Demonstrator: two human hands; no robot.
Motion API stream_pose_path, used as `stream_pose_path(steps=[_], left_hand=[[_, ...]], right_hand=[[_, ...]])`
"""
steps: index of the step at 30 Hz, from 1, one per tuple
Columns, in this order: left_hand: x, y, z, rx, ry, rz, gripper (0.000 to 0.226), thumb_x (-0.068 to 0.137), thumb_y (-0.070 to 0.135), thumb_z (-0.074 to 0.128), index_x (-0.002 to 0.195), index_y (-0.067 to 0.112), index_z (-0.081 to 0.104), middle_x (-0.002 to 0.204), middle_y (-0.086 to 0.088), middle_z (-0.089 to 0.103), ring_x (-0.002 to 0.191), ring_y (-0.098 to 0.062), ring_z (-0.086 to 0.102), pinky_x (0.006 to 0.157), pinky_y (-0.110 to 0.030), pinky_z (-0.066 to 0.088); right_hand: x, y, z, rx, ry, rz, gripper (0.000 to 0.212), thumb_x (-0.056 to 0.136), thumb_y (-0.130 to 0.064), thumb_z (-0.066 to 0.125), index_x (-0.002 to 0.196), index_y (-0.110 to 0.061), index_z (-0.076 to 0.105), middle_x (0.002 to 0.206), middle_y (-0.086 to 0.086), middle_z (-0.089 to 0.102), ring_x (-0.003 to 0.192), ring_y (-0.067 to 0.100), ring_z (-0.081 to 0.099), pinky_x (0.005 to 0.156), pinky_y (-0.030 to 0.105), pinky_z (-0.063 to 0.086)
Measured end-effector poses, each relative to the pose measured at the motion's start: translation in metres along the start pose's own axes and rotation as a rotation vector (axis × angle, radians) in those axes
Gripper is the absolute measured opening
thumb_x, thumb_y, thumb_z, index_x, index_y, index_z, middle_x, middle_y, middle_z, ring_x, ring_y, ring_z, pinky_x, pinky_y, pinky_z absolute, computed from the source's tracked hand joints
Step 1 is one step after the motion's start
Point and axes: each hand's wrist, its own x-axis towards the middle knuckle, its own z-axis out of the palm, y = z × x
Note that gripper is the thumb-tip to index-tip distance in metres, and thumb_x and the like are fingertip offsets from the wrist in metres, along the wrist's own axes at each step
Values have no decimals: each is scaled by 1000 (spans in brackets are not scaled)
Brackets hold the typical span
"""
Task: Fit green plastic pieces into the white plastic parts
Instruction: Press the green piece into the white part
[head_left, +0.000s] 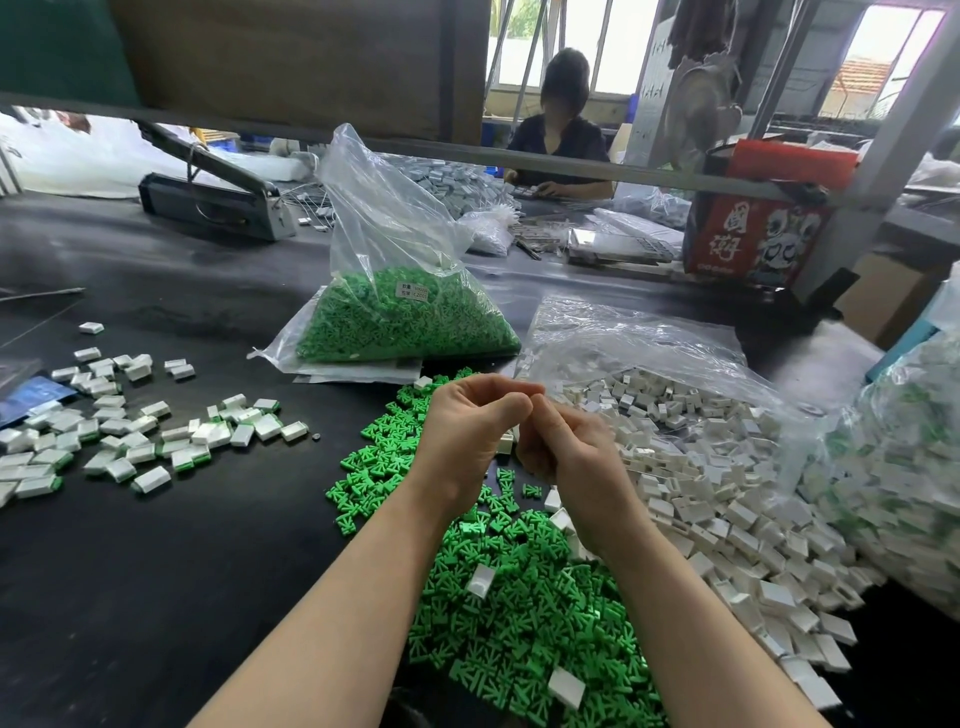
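My left hand (470, 431) and my right hand (563, 441) meet above the table, fingers curled toward each other. A small white part (506, 444) shows between them, held by my left hand. What my right hand pinches is hidden by its fingers. Under my wrists lies a loose heap of green pieces (519, 587) with a few white parts on it. A big pile of white parts (727, 499) spills from an open clear bag to the right. Fitted white-and-green parts (130, 431) lie scattered at the left.
A clear bag of green pieces (405, 317) stands behind the heap. Another bag of fitted parts (904, 467) sits at the far right. A heat sealer (213, 192) and a red carton (758, 234) stand at the back, where another person works.
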Motion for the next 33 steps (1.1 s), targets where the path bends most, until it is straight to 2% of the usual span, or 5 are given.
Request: stream_pose_path(steps=[10, 20, 27, 29, 33], left_hand=[[0, -2, 0, 28, 19, -6, 19, 65, 7, 63, 68, 18, 78, 63, -4, 68, 60, -13, 64, 57, -22, 53], [0, -1, -1, 37, 16, -10, 19, 66, 7, 63, 69, 18, 79, 65, -4, 69, 64, -13, 66, 60, -23, 53], [-1, 4, 3, 49, -37, 31, 19, 69, 7, 63, 72, 18, 78, 59, -3, 66, 52, -14, 60, 51, -25, 51], [0, 6, 1, 62, -49, 45, 21, 70, 8, 63, 75, 20, 79, 64, -1, 69, 57, -11, 62, 59, -24, 52], [3, 8, -2, 30, -75, 44, 17, 66, 23, 76, 82, 21, 81, 76, -1, 74, 71, -10, 66, 71, -21, 53]], right_hand=[[0, 2, 0, 1, -10, 14, 47, 103, -28, 46, 58, -22, 52, 49, -11, 43, 47, 7, 37, 48, 21, 30], [-1, 2, 0, 6, -3, 21, 47, 104, -27, 45, 58, -20, 50, 49, -11, 42, 47, 7, 36, 53, 29, 31], [2, -2, 0, 98, -8, 27, 42, 95, -41, 44, 61, -18, 53, 52, -7, 44, 48, 10, 37, 49, 24, 29], [2, -2, -1, 181, -29, 81, 40, 94, -42, 42, 69, -13, 55, 56, -1, 44, 51, 13, 37, 51, 30, 28], [4, -3, -3, 258, -30, 121, 34, 89, -36, 44, 74, -9, 57, 57, 1, 47, 52, 13, 41, 49, 24, 34]])
